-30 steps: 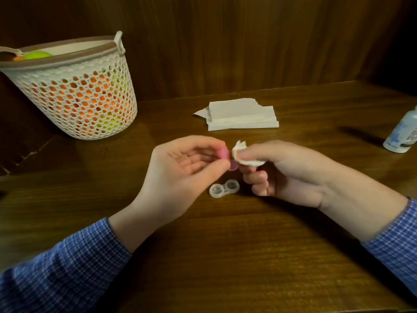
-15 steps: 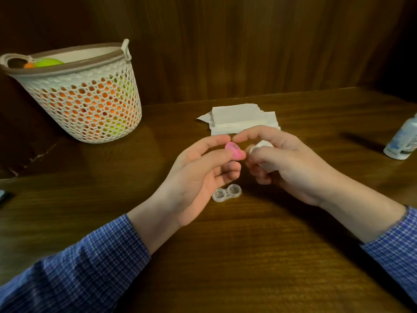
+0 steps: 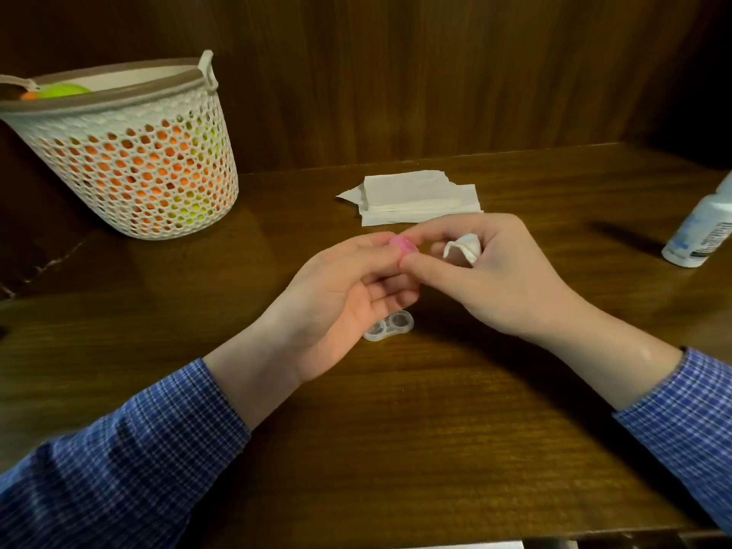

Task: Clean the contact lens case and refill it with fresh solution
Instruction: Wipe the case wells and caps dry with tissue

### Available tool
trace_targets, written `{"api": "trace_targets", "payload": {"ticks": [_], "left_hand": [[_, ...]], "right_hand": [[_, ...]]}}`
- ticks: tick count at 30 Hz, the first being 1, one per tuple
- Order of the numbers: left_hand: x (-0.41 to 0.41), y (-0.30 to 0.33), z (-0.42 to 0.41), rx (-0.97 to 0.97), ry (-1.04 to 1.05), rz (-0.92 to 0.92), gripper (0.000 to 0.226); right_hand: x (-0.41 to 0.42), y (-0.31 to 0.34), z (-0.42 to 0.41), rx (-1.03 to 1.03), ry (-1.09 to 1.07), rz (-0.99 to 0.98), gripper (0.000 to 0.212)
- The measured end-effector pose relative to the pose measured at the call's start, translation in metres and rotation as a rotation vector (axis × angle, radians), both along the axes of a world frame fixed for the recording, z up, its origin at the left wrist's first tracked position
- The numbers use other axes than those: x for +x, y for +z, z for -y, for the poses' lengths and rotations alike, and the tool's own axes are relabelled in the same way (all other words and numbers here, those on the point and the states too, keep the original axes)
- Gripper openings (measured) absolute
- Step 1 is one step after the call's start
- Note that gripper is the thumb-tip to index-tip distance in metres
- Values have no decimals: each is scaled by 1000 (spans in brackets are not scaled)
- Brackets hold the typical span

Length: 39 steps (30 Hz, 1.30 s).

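Left hand: my left hand (image 3: 340,295) is raised over the middle of the surface (image 3: 435,429), palm turned up and to the right, fingertips pinching a pink cap (image 3: 403,246).
Right hand: my right hand (image 3: 499,271) meets the left one; its thumb and forefinger close on the same cap from the right, and its other fingers curl round a wad (image 3: 462,247) of white tissue held against the palm.
Cap: small, round, pink, held between the fingertips of both hands, above the surface and not touching it.
Case: the clear case (image 3: 390,326) lies flat on the surface just near of my hands, partly hidden by my left fingers; the well on the right shows open, with no cap on it. I cannot tell whether there is liquid in it.
Bottle: a white bottle (image 3: 701,231) with a printed label stands at the right edge, well apart from my hands, leaning left in this wide view.
Tissues: a stack of folded white tissues (image 3: 416,196) lies on the far side, just beyond my right hand.
Basket: a white mesh basket (image 3: 138,164) with a brown rim stands far left; orange and green shapes show through the holes.
Sleeves: blue checked sleeves cover both my forearms.
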<state>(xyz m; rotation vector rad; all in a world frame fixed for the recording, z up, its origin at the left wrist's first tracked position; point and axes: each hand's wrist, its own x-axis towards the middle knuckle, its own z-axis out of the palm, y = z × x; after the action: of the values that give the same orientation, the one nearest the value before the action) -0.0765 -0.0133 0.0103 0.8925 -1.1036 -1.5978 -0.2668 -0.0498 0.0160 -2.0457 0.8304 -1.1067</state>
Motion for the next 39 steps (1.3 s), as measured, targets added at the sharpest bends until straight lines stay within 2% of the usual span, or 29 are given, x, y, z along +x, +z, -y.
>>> {"api": "trace_targets", "payload": {"ticks": [3,6,9,13,18,21,25,31,33,35,37,39], "left_hand": [[5,5,1,-56,139,194,28],[14,7,0,-163,339,432,17],[18,3,1,-131,431,504,21],[20,1,4,-100,481,500,24],[23,-1,7,-104,497,483,25],[24,-1,7,-102,497,489,25],[24,-2,8,-107,494,489,24],[23,-3,7,-103,477,507,21],[24,-2,6,-79,472,507,20],[23,1,5,-7,395,438,17],[22,4,4,83,216,307,21],[20,6,1,123,5,211,31]], "right_hand": [[-9,-1,15,-4,-143,-97,15],[-21,-5,37,49,-333,-384,19],[-25,-12,48,108,-378,-608,21],[-24,-14,51,132,-370,-687,34],[-17,-10,40,76,-254,-605,50],[-2,-14,34,12,-203,-675,59],[7,-20,39,-18,-224,-701,52],[12,-21,38,-23,-203,-623,24],[9,-15,33,-43,-213,-519,22],[5,-8,25,-64,-159,-329,21],[5,-2,14,-96,-74,-165,18],[7,2,4,-113,-22,-95,17]]}}
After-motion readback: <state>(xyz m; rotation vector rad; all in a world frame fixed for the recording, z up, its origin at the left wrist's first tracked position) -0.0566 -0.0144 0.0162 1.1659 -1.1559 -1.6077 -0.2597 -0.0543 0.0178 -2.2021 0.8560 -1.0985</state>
